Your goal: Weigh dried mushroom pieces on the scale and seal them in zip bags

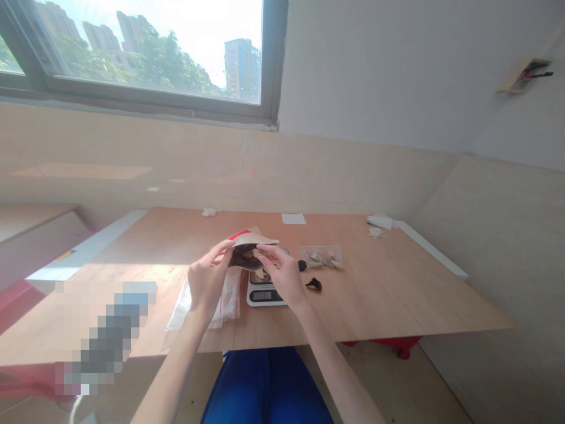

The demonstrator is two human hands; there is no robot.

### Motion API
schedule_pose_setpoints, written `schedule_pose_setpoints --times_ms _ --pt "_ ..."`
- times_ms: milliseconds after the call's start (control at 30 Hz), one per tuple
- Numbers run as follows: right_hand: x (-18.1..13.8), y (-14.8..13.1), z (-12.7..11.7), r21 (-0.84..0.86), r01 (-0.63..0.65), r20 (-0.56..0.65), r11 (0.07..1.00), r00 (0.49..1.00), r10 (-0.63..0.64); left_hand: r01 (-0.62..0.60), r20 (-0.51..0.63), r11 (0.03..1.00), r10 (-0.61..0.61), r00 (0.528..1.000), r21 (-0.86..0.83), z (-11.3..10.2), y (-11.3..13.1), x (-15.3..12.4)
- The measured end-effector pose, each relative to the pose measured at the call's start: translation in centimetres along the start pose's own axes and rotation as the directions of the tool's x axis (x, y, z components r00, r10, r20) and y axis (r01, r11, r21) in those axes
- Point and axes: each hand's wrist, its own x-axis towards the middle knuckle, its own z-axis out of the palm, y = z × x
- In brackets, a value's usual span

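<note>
My left hand (pixel 210 270) grips the side of a pale foil-lined pouch (pixel 242 238) with a red patch, its dark mouth gaping toward me. At that mouth my right hand (pixel 280 271) is closed in a pinch on a small tan piece (pixel 257 254), too small to name surely. Directly below is a white digital scale (pixel 256 299), its display facing me and its readout illegible. Pale flat pieces (pixel 259 274) lie on the scale's dark pan, partly covered by the pouch and my right hand.
Clear zip bags (pixel 229 306) with red seals lie left of the scale. To the right are a clear bag of brownish pieces (pixel 324 257) and a black shrivelled piece (pixel 313 284). White paper (pixel 293 218) and crumpled scraps (pixel 376 232) lie toward the wooden table's (pixel 397 294) back.
</note>
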Motion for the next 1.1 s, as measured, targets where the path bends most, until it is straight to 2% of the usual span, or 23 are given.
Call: schedule_pose_setpoints --times_ms 67,133,200,267,333,533,600,733,933,1100 --pt "0.2 -0.2 -0.1 -0.184 0.088 0.069 0.979 0.995 -0.077 0.011 0.017 1.000 -0.011 1.000 -0.023 -0.1 -0.1 0.0" --pt "0.5 -0.5 0.1 -0.400 0.213 0.201 0.892 0.969 -0.142 0.006 0.031 0.999 -0.005 1.000 -0.052 -0.3 -0.2 0.0" --pt "0.9 -0.7 0.7 -0.575 0.315 0.345 0.755 0.930 -0.126 -0.011 0.042 0.997 0.014 0.999 -0.080 -0.6 -0.3 0.1" --pt "1.4 -0.8 1.4 -0.695 0.364 0.434 0.621 0.900 -0.042 -0.026 0.056 0.995 0.031 0.998 -0.099 -0.7 -0.3 0.1" --pt "2.2 -0.7 2.3 -0.759 0.375 0.460 0.533 0.888 0.029 -0.031 0.065 0.994 0.038 0.997 -0.109 -0.9 -0.4 0.1" --pt "5.6 1.0 5.8 -0.836 0.374 0.447 0.402 0.888 0.105 -0.040 0.051 0.990 0.047 0.998 -0.134 -1.0 -0.1 -0.4" --pt "6.4 1.7 6.7 -0.850 0.352 0.436 0.393 0.888 0.148 -0.034 0.047 0.991 0.040 0.998 -0.132 -0.9 -0.1 -0.5" --pt "7.1 2.7 7.5 -0.849 0.338 0.428 0.406 0.890 0.155 -0.038 0.043 0.990 0.044 0.998 -0.135 -0.8 -0.2 -0.7" --pt "7.0 2.5 7.0 -0.831 0.349 0.439 0.433 0.890 0.125 -0.043 0.029 0.988 0.047 0.998 -0.147 -0.7 -0.3 -0.6" --pt "6.7 2.2 6.3 -0.771 0.361 0.446 0.525 0.894 0.039 -0.032 0.038 0.991 0.037 0.999 -0.130 -0.7 -0.3 -0.7"
